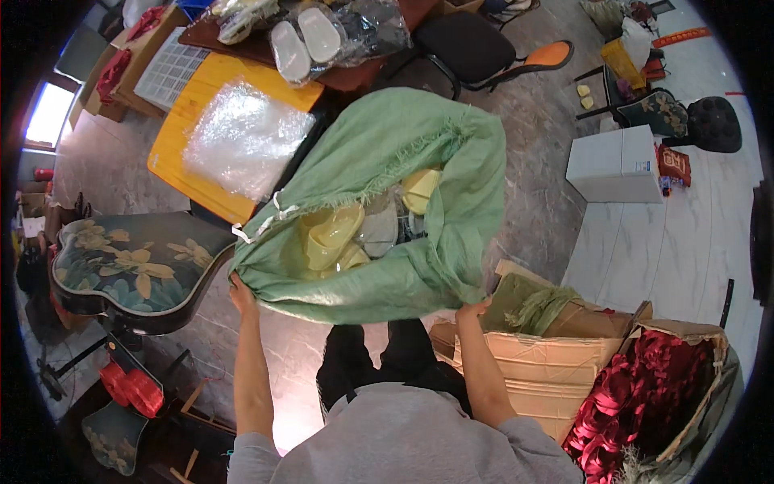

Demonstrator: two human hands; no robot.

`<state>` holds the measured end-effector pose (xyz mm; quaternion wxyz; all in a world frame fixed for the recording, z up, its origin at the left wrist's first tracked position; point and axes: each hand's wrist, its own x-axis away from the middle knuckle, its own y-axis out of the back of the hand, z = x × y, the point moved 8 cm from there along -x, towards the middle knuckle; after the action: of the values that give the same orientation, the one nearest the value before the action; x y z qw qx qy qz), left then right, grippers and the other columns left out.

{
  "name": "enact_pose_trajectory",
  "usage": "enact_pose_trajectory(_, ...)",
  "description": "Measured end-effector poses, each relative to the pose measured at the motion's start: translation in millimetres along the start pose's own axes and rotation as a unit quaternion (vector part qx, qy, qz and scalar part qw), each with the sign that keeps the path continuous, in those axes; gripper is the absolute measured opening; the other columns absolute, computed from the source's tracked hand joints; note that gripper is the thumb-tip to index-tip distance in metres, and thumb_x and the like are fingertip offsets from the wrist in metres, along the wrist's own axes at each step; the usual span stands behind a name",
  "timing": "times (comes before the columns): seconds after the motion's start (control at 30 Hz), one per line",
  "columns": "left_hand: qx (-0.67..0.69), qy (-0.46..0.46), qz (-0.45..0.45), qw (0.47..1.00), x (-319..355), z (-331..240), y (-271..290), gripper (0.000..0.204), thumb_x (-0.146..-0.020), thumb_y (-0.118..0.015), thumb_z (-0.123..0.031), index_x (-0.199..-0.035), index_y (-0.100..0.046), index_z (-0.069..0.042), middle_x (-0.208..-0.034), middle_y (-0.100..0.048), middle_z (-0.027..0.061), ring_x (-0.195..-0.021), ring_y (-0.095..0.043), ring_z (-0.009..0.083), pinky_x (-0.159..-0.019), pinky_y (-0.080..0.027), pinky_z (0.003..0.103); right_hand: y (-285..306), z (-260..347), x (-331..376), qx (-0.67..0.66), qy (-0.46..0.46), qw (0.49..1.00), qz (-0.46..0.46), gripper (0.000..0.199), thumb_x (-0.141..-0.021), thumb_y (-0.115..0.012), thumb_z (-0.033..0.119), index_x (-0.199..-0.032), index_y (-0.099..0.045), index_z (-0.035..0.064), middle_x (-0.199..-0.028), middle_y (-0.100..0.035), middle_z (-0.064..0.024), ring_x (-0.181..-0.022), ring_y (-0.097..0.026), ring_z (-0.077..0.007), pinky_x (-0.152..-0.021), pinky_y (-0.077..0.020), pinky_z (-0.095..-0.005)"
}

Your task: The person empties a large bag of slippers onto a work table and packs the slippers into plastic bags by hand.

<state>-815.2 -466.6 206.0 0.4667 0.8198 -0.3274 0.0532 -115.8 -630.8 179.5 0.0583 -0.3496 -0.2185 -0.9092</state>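
L hand (240, 292) & R hand (472, 310) both clenched on green sack (403, 145) rim; soft, floppy, prob heavy w/ yellow shoes (330, 234); I grip hem.

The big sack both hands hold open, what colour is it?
Pale green woven sack, seen in the head view.

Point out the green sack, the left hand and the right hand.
green sack (419, 137), head view, on its upper outer cloth.
left hand (239, 292), head view, mid-hand at the sack's rim.
right hand (472, 309), head view, mid-hand at the rim.
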Motion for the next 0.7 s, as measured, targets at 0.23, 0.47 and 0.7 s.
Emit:
enact_pose_trajectory(0.23,-0.304,-0.109,0.045,0.945,26,-27,-18,0.048,-0.088,-0.051,-0.037,-0.116,-0.052,0.001,-0.113,-0.057,0.0203,-0.100,-0.055,0.0393,-0.080,-0.044,0.049,-9,89,121,0.262,0.392,0.879,-0.073,0.091,-0.071,-0.075,0.016,-0.142,-0.020,0.0061,-0.139,-0.031,-0.0244,-0.126,-0.033,-0.0392,-0.104,-0.0266,-0.0476)
enact_pose_trajectory(0.47,-0.062,-0.418,0.253,0.870,231,-114,-73,0.041,-0.082,-0.051,-0.005,-0.123,-0.048,-0.005,-0.120,-0.049,0.0164,-0.088,-0.054,0.0247,-0.080,-0.045,0.033,-102,178,276,0.483,0.665,0.538,0.187,0.083,-0.065,-0.075,0.009,-0.137,-0.035,0.0075,-0.144,-0.019,-0.0227,-0.130,-0.022,-0.0440,-0.106,-0.0169,-0.0560)
enact_pose_trajectory(0.7,-0.183,-0.373,0.355,0.837,323,-114,-194,0.061,-0.075,-0.061,-0.007,-0.131,-0.036,-0.007,-0.128,-0.038,0.0260,-0.105,-0.047,0.0449,-0.085,-0.045,0.047,-155,165,113,0.346,0.357,0.750,0.436,0.046,-0.082,-0.060,0.015,-0.125,-0.049,0.0027,-0.116,-0.055,-0.0197,-0.109,-0.052,-0.0328,-0.096,-0.0386,-0.0408)
